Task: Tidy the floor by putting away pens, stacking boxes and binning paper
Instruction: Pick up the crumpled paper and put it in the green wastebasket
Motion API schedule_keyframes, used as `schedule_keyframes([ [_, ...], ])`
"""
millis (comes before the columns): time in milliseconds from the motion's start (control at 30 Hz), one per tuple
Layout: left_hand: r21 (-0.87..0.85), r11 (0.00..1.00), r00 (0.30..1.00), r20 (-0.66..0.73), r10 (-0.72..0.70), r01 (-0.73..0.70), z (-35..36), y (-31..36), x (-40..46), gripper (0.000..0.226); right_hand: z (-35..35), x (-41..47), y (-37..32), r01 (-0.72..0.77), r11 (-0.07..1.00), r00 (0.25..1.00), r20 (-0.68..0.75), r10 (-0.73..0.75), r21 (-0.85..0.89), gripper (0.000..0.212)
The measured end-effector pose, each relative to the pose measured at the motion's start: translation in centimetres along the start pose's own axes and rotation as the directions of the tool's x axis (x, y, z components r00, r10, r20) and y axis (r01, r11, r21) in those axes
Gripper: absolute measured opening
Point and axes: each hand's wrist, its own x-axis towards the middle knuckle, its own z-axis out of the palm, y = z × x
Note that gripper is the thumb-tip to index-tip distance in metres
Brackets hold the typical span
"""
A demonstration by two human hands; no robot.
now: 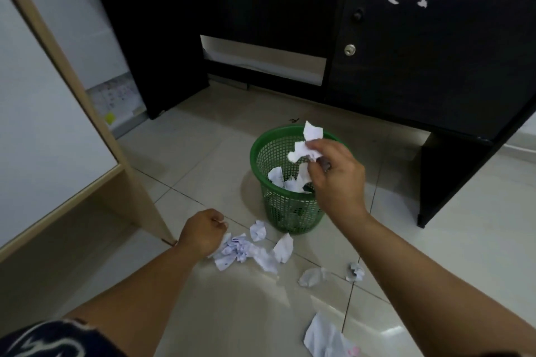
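A green mesh bin (pixel 285 211) stands on the tiled floor with crumpled paper inside. My right hand (pixel 336 177) hovers over its rim, shut on a crumpled white paper (pixel 307 143). My left hand (pixel 203 230) is low at the floor, fingers curled against a pile of crumpled papers (pixel 249 251) just in front of the bin; whether it grips any is unclear. More paper lies loose: a ball (pixel 311 276), a smaller ball (pixel 356 271), and a flatter sheet (pixel 327 338) at the bottom edge.
A black desk (pixel 406 66) with a locked drawer unit fills the back and right. A light wooden shelf frame (pixel 139 200) stands at the left, its foot close to my left hand. Pale tiles (pixel 232 313) lie in the foreground.
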Motion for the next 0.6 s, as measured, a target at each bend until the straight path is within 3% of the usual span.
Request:
schedule_keyframes([
  [67, 0.052, 0.999, 1.000, 0.020, 0.003, -0.004, 0.5, -0.9, -0.1, 0.017, 1.3, 1.0, 1.0, -0.097, 0.995, 0.995, 0.014, 0.098, -0.031, 0.035],
  [133, 0.091, 0.995, 0.998, 0.051, 0.026, -0.030, 1.0, -1.6, -0.1, 0.019, 2.5, 1.6, 2.1, -0.140, 0.985, 0.982, 0.115, 0.151, -0.101, 0.036],
  [233, 0.166, 0.983, 0.995, 0.084, 0.058, -0.071, 2.1, -2.6, -0.1, 0.018, 3.5, 1.8, 3.1, -0.172, 0.932, 0.851, 0.430, 0.303, -0.318, 0.063],
  [300, 0.194, 0.976, 0.993, 0.090, 0.082, -0.099, 2.6, -3.0, -0.3, 0.015, 3.6, 2.0, 3.0, -0.237, 0.922, 0.831, 0.427, 0.356, -0.308, 0.073],
  [367, 0.227, 0.966, 0.991, 0.083, 0.109, -0.126, 3.0, -3.2, -0.4, 0.011, 3.1, 1.6, 2.3, -0.126, 0.956, 0.933, 0.295, 0.205, -0.265, 0.062],
  [433, 0.245, 0.959, 0.990, 0.055, 0.131, -0.141, 3.2, -3.8, -0.6, 0.011, 2.6, 0.3, 1.2, 0.118, 0.967, 0.978, 0.192, -0.075, -0.227, 0.039],
  [500, 0.296, 0.940, 0.983, -0.013, 0.182, -0.170, 3.5, -4.5, -0.6, 0.019, 2.5, -2.6, 0.3, 0.357, 0.929, 0.908, 0.270, -0.320, -0.100, 0.020],
  [533, 0.339, 0.922, 0.974, -0.056, 0.220, -0.189, 3.7, -5.0, -0.6, 0.025, 2.8, -4.4, 0.2, 0.412, 0.910, 0.857, 0.358, -0.370, -0.045, 0.016],
  [600, 0.381, 0.907, 0.958, -0.142, 0.248, -0.179, 3.8, -5.9, -0.2, 0.039, 4.3, -7.8, 0.9, 0.384, 0.923, 0.786, 0.536, -0.309, -0.030, 0.017],
])
